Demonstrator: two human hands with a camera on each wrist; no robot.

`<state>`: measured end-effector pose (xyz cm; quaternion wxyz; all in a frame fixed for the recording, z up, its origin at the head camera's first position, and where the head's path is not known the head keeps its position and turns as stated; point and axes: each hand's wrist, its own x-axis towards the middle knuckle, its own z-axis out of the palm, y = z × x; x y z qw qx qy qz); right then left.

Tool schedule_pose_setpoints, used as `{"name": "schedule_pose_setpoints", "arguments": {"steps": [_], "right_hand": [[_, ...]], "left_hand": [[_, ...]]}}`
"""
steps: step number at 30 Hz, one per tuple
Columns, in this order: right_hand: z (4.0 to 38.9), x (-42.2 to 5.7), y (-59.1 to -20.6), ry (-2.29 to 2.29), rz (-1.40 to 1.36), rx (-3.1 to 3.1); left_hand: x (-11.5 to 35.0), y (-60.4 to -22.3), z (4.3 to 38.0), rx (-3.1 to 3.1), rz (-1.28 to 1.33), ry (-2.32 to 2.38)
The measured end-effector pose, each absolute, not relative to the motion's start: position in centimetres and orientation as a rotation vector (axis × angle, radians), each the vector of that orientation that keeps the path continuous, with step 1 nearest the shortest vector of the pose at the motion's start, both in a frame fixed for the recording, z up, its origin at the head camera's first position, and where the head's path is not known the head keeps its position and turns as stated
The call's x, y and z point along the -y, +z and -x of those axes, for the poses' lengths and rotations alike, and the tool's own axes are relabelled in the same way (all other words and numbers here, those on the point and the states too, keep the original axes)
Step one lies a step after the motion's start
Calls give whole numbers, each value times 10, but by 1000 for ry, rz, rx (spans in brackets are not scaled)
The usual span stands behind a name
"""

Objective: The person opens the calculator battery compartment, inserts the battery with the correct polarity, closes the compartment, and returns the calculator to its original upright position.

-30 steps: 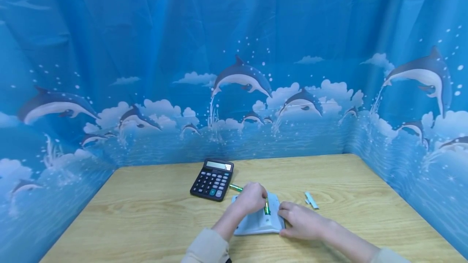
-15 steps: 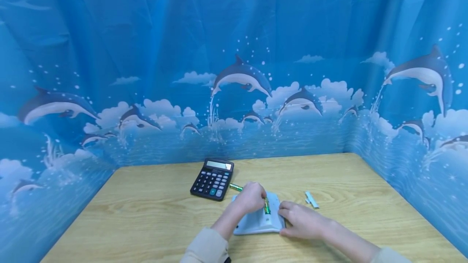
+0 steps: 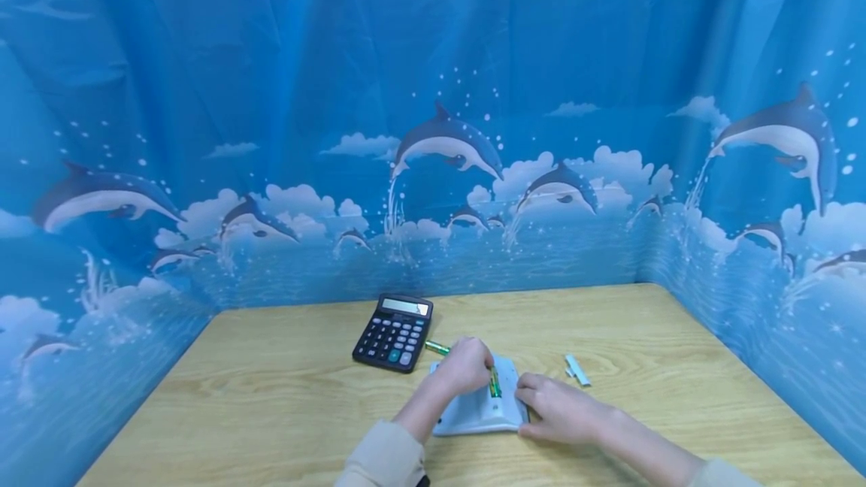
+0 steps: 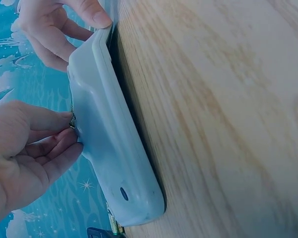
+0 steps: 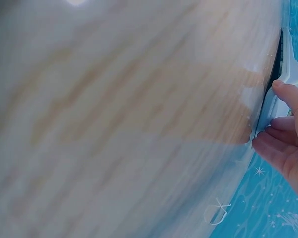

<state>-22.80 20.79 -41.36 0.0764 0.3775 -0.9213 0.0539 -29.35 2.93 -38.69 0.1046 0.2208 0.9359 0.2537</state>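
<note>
Where left fingers (image 4: 52,119) pinch a glossy battery (image 3: 496,384), smooth plastic casing (image 3: 467,413) slopes.

The calculator (image 3: 384,343) lies behind and left of the device (image 3: 473,413).

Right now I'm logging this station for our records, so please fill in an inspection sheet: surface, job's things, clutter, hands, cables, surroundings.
Surface: wood-grain tabletop.
Job's things: pale blue device, probably a calculator, lying back up; green battery at its back, whether fully seated cannot be told.
Clutter: black calculator, keys up; second green battery beside it; small pale blue strip, possibly a battery cover, lying apart from the device.
Left hand: pinches the green battery at the device's back.
Right hand: holds the device's edge.
Cables: nothing seen.
Surroundings: blue dolphin-print curtain behind and on both sides.
</note>
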Motion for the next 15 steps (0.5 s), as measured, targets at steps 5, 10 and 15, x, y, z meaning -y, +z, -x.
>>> {"name": "schedule_pose_setpoints", "arguments": {"steps": [5, 10, 15], "right_hand": [[227, -207, -414, 160, -1121, 2777], [227, -207, -414, 168, -1125, 2775], [226, -207, -414, 154, -1126, 2752]], "left_hand": [[-29, -387, 294, -2752, -651, 754], [-29, -388, 294, -2761, -662, 755], [-29, -387, 294, -2752, -648, 771]]}}
